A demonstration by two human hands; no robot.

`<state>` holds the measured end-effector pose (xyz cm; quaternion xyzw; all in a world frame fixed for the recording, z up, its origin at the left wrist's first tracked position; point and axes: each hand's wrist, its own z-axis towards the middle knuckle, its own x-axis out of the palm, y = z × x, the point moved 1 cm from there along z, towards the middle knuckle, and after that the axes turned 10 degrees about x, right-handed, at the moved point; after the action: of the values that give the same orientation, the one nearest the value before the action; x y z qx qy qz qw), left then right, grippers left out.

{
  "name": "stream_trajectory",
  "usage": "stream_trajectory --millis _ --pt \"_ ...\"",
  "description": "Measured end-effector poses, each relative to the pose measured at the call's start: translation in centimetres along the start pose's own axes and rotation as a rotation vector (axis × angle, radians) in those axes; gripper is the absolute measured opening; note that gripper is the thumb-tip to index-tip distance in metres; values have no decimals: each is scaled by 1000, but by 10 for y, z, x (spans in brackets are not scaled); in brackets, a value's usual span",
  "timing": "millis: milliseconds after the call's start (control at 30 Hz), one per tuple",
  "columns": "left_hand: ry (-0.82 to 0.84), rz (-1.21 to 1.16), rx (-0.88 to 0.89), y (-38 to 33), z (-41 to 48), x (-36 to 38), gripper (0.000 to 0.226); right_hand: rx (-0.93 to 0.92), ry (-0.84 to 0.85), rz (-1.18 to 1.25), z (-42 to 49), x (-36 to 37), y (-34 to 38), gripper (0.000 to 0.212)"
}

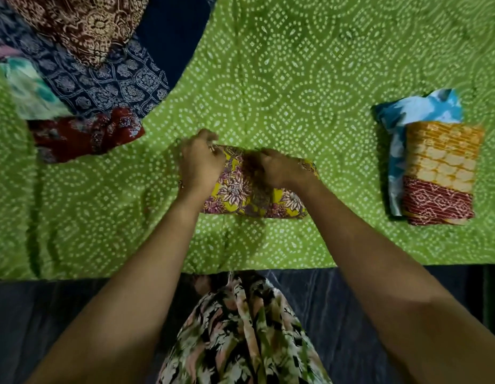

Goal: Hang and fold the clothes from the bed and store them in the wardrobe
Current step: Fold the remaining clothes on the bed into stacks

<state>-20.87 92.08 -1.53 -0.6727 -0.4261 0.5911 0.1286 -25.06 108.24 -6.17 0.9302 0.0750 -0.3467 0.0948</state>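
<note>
- Gripping a folded yellow floral cloth (240,196) at its far edge, left hand (200,162) and right hand (278,169) curl round it, by the green dotted bedsheet's (296,79) near edge.
- Right edge: folded orange-and-red cloth (441,173) atop blue-white tie-dye cloth (418,106).
- Far left corner: heaped unfolded printed clothes (88,79).

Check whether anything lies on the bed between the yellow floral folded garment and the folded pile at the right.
Nothing visible does. Only bare green dotted bedsheet separates the yellow floral folded garment, gripped by the left hand and right hand, from the orange-and-red folded cloth pile. The wardrobe is out of view.
</note>
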Motion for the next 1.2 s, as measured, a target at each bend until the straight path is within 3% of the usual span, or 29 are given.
stream_trajectory --millis 133,167,200,267,400,533,600,700,767,833,967,1067,1100,1200 --pt "-365 -692 -683 40 -52 36 38 -72 40 -106 7 15 3 60" --pt "-330 -778 -853 45 -64 43 42 -81 1 -85 10 14 3 59" --pt "-184 -829 -994 50 -75 52 45 -89 -33 -58 13 11 3 59" --pt "12 -963 -1117 53 -83 66 51 -85 -46 -3 22 6 3 63" --pt "-9 -1100 -1040 52 -71 75 60 -79 -33 -32 27 8 5 69" --pt "-8 -1122 -963 37 -65 74 16 -52 -71 76 19 11 -6 67" --pt "17 -1164 -920 21 -60 71 14 -20 -70 225 13 4 -17 58" --pt "63 -1197 -776 -31 -47 64 19 103 -11 776 -7 -15 -53 23" --pt "163 -1238 -651 -68 -41 66 22 150 -25 1195 -27 -27 -84 24" --pt "304 -1227 -569 -106 -40 72 24 155 -19 1455 -48 -35 -117 19" --pt "598 -1134 -469 -176 -42 84 18 99 108 1952 -86 -42 -172 74" --pt "763 -1086 -446 -210 -42 96 27 86 97 2219 -111 -45 -206 72" --pt "822 -1029 -428 -239 -47 111 28 119 24 2240 -133 -41 -237 78" --pt "740 -1038 -379 -247 -31 122 24 203 135 2038 -160 -40 -250 88"
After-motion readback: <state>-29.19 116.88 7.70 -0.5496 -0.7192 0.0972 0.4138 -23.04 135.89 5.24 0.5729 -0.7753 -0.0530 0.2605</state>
